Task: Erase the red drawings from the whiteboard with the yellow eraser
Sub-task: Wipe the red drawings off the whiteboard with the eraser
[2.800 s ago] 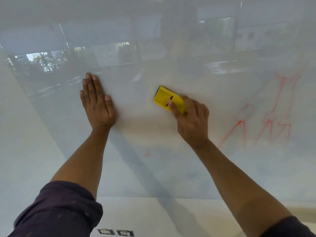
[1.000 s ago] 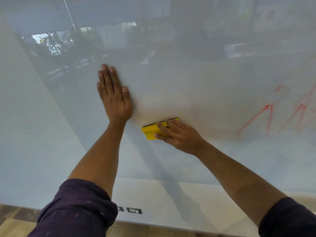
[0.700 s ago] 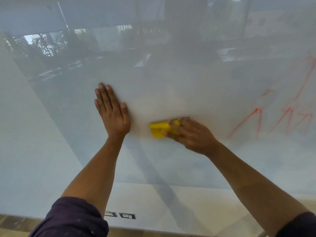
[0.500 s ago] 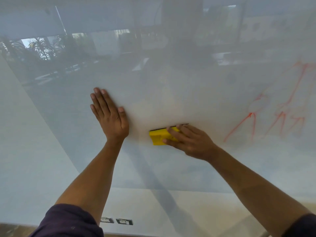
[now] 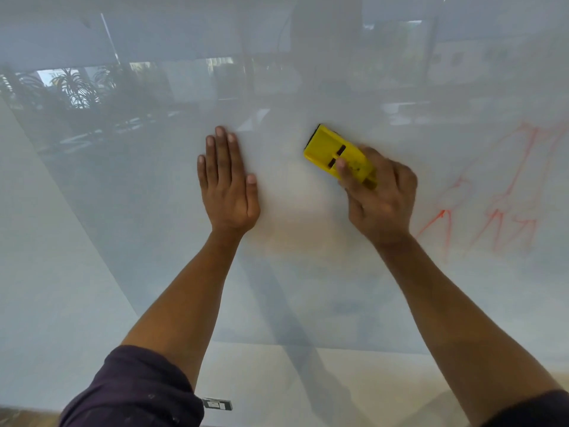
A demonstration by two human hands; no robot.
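Observation:
A glossy whiteboard [image 5: 308, 288] fills the view. My right hand [image 5: 380, 197] grips a yellow eraser [image 5: 331, 151] and presses it flat on the board, its free end pointing up and left. My left hand [image 5: 226, 183] lies flat on the board to the left of the eraser, fingers together and holding nothing. Red drawings [image 5: 489, 217] show at the right edge: bright strokes low down, fainter smeared lines above. The board between my hands looks wiped, with a pale smudge.
The board's upper part mirrors a room with plants [image 5: 77, 87] and windows. Below the board's lower edge runs a pale wall [image 5: 277, 380] with a small socket plate [image 5: 217, 404]. To the left a plain wall [image 5: 37, 272] borders the board.
My right hand has swept the eraser from below my left hand up and to the right, turning it from level to slanted. My left hand stays flat on the board.

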